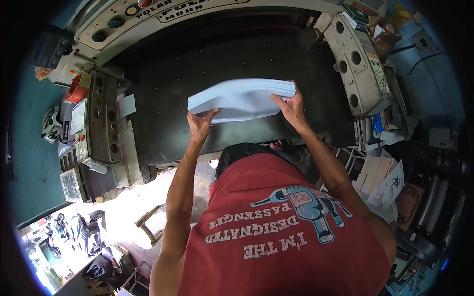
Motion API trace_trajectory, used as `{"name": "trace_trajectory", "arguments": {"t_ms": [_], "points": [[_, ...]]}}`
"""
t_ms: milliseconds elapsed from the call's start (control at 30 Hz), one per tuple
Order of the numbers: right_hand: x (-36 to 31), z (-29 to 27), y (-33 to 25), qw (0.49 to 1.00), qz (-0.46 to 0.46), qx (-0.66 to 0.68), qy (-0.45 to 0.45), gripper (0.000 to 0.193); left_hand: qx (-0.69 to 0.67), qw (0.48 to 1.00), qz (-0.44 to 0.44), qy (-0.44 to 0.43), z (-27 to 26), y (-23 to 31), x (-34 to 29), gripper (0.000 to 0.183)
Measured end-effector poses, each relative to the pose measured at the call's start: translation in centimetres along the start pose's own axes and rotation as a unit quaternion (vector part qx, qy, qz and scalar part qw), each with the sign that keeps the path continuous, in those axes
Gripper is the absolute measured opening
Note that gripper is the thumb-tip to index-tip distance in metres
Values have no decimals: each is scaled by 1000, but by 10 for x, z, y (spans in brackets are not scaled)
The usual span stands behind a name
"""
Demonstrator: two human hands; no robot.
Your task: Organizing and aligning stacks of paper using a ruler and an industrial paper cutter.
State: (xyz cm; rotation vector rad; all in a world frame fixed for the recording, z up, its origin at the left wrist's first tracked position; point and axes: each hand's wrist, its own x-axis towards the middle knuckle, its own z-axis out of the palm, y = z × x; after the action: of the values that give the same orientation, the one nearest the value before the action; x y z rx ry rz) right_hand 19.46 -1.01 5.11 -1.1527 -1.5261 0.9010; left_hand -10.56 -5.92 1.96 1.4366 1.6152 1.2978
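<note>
A thick stack of white paper is held up in front of me, bowed upward in the middle. My left hand grips its near left corner, thumb on the near face and fingers mostly hidden beneath. On the other side my right hand clasps the right end, with the thumb pressed against the near face. Behind and under the stack lies the dark metal bed of a paper cutting machine, dotted with small holes. Whether the stack's lower edge touches the bed I cannot tell.
The machine's beige front panel with knobs spans the far side. Side housings with round holes stand at left and right. A red-orange cup rests on the left one. Papers and books are piled at the right.
</note>
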Motion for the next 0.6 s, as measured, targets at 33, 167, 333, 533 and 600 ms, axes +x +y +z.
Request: {"name": "trace_trajectory", "arguments": {"t_ms": [33,167,333,533,600], "points": [[3,2,-3,1000,27,0,13,40,0,1000,-1,-1,2,1,-1,52],[17,8,-20,996,40,71,26,39,-2,999,4,38,-2,16,14,46],[63,-14,-51,995,66,68,-27,41,-77,994,-62,-44,-22,77,53,52],[61,5,56,921,348,-2,-176,49,59,936,-307,-162,-15,-13,68,57],[46,14,121,973,135,-182,-32,48,130,964,-211,-97,11,-36,79,54]]}}
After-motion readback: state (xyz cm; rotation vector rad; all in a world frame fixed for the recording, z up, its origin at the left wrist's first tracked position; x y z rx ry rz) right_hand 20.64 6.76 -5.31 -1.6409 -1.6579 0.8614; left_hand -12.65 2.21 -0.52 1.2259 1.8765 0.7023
